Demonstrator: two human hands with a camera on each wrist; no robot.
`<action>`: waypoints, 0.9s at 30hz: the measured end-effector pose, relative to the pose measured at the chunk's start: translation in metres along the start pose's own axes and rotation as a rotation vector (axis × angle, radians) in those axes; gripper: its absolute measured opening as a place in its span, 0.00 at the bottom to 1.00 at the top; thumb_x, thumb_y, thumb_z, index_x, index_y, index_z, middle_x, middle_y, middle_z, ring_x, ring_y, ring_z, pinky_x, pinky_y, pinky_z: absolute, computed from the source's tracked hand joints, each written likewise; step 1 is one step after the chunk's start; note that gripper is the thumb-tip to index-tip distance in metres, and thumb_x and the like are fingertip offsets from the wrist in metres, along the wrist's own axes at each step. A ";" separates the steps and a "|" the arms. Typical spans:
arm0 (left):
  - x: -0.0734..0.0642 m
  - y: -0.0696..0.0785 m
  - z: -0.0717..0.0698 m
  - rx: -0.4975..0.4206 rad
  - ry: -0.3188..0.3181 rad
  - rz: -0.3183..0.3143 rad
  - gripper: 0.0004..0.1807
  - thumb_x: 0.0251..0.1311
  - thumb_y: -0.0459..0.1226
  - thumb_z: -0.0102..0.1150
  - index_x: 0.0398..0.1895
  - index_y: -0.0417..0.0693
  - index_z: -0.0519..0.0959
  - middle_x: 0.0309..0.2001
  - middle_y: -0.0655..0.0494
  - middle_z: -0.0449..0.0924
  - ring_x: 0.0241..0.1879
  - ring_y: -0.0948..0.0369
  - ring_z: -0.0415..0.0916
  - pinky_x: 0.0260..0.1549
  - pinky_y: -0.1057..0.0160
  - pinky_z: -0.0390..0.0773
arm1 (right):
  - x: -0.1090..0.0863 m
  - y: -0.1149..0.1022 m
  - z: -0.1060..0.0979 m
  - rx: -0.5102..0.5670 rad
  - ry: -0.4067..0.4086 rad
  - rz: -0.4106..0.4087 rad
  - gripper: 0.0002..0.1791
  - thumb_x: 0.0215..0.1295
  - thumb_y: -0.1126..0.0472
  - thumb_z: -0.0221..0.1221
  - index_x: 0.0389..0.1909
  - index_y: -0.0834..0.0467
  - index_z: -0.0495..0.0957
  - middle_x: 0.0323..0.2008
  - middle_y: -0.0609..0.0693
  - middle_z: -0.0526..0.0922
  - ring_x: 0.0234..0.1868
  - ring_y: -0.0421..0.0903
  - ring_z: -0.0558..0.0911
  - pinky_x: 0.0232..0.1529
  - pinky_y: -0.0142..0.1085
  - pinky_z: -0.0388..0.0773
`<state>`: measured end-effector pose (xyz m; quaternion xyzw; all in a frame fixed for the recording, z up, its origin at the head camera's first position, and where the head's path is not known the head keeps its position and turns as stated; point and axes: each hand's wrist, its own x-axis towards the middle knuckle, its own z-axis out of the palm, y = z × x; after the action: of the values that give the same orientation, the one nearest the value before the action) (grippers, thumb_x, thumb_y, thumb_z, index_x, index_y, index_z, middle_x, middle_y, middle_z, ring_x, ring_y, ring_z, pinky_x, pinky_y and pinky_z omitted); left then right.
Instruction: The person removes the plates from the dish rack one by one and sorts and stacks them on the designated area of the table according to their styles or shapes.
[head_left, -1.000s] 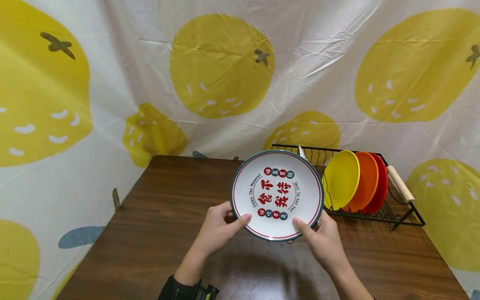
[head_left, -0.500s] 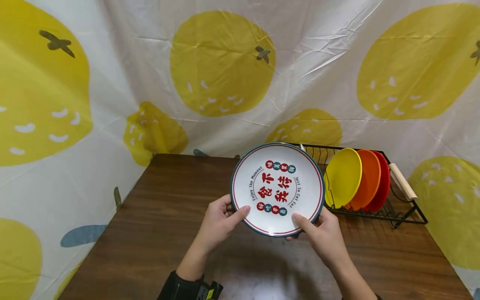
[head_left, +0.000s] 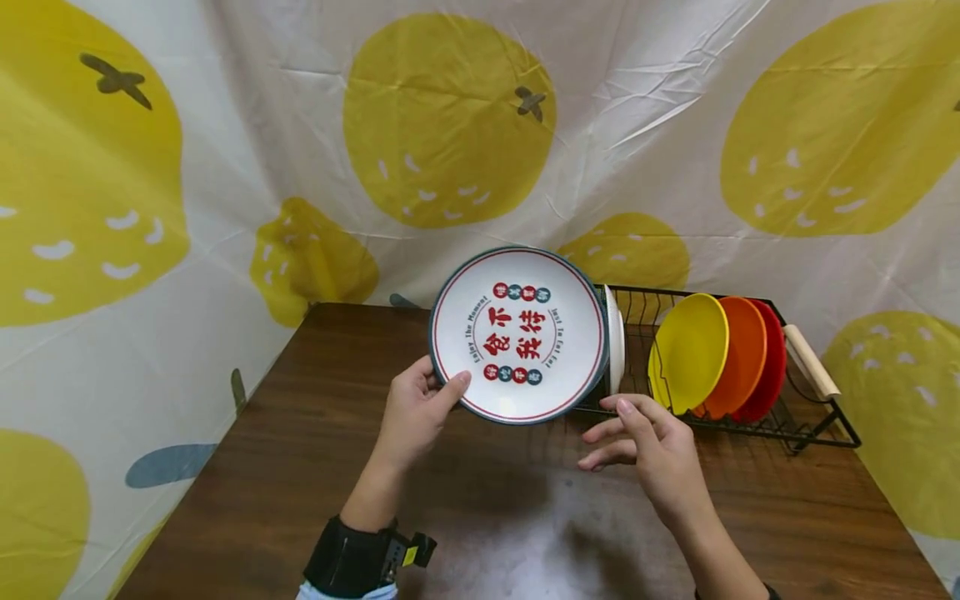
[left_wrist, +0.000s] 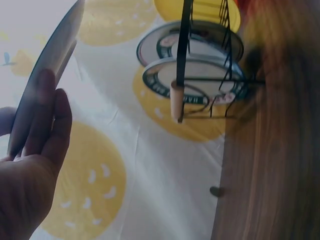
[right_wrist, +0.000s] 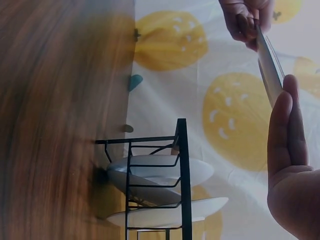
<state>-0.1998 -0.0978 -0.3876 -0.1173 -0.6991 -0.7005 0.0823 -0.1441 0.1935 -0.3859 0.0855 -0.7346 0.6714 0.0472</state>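
Note:
My left hand pinches the lower left rim of a white plate, thumb on its face and fingers behind. The plate has a dark blue-green rim, a red ring and red printed characters, and is tilted up facing me above the table. My right hand hovers at the plate's lower right, fingers loosely spread and holding nothing in the head view. In the right wrist view the right fingers overlap the plate's edge. Behind the held plate, another white plate stands in the black dish rack.
Yellow, orange and red plates stand upright at the rack's right side. White plates with a patterned border show at its other end. A wooden rack handle faces right. The brown table meets a lemon-print cloth.
The right hand has let go of the plate and dropped slightly below it. The left hand has carried the plate left and up, uncovering a white plate in the rack.

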 end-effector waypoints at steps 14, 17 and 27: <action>0.032 -0.015 -0.072 -0.128 0.496 -0.086 0.18 0.73 0.32 0.61 0.58 0.26 0.79 0.30 0.65 0.87 0.24 0.71 0.79 0.22 0.72 0.80 | 0.001 0.013 -0.004 0.024 0.006 0.009 0.27 0.88 0.44 0.41 0.58 0.64 0.74 0.32 0.52 0.92 0.26 0.57 0.92 0.38 0.47 0.93; 0.035 -0.029 -0.087 -0.133 0.538 -0.132 0.20 0.76 0.34 0.59 0.62 0.25 0.77 0.33 0.66 0.87 0.32 0.71 0.86 0.31 0.70 0.88 | 0.001 0.015 -0.004 0.030 0.004 0.004 0.26 0.88 0.44 0.40 0.57 0.63 0.74 0.32 0.54 0.92 0.26 0.57 0.92 0.38 0.47 0.93; 0.034 -0.080 -0.117 -0.149 0.617 -0.303 0.24 0.81 0.35 0.49 0.70 0.25 0.69 0.58 0.34 0.80 0.32 0.69 0.89 0.41 0.64 0.92 | 0.004 0.023 -0.004 0.020 0.012 0.031 0.27 0.88 0.43 0.40 0.58 0.63 0.75 0.32 0.54 0.91 0.26 0.56 0.92 0.37 0.46 0.93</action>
<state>-0.2609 -0.2120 -0.4538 0.1994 -0.5975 -0.7564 0.1761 -0.1523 0.1995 -0.4070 0.0707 -0.7287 0.6800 0.0403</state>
